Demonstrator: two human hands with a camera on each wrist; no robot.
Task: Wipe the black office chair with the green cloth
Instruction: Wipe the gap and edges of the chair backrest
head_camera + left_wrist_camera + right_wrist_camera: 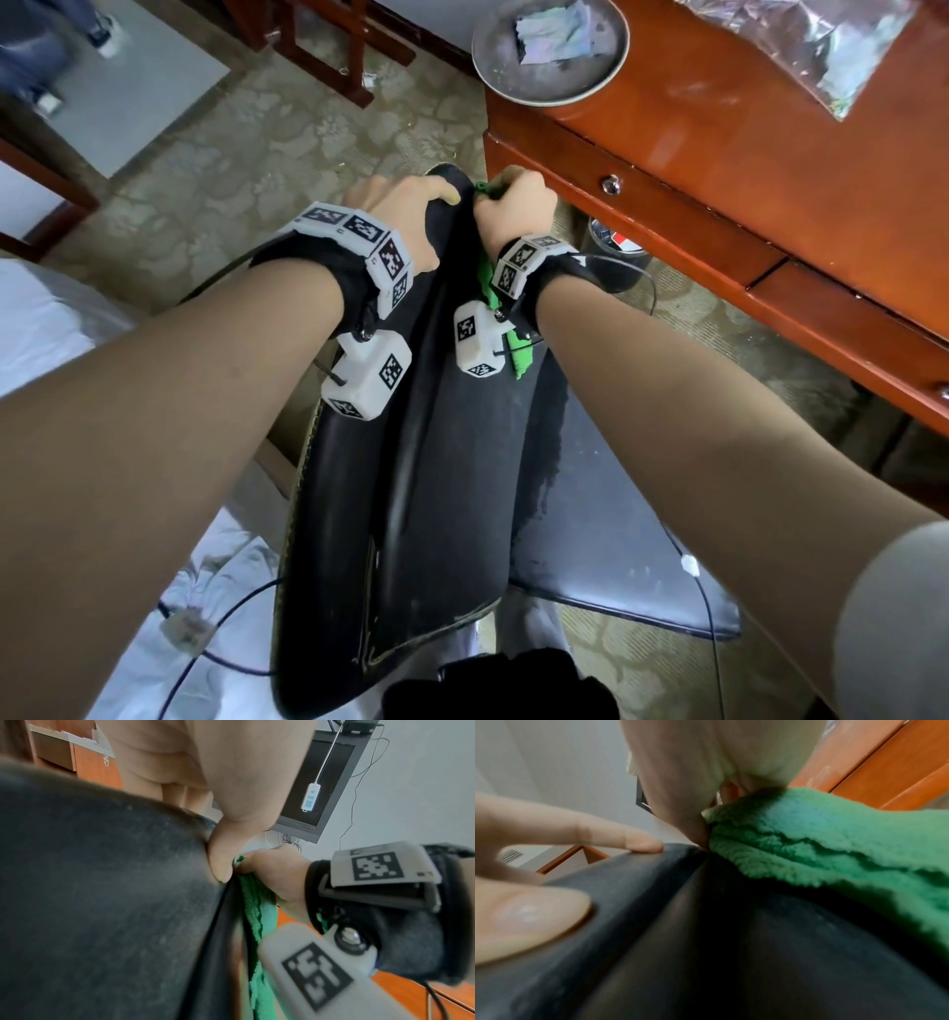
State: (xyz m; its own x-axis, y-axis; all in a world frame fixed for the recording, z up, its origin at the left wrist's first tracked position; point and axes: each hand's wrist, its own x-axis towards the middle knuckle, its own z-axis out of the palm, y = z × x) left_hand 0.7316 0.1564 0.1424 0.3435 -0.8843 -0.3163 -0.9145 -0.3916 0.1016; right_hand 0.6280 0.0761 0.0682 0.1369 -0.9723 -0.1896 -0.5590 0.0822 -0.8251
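Observation:
The black office chair [411, 462] fills the middle of the head view, its worn backrest top edge running away from me. My left hand [405, 205] grips the far end of that edge, thumb [221, 862] pressed on the front face. My right hand [513, 205] is right beside it, fist closed around the green cloth [488, 277] and holding it against the chair's right side. The cloth [257, 912] hangs down along the edge under my right wrist. In the right wrist view the fluffy cloth [821, 845] lies on the black surface [706, 943].
A glossy red-brown wooden desk [744, 180] with drawers stands close on the right, carrying a round grey plate [549, 51] and plastic wrap. The chair's seat [616, 539] lies below right. White bedding [46, 318] is at left, with patterned carpet and cables underneath.

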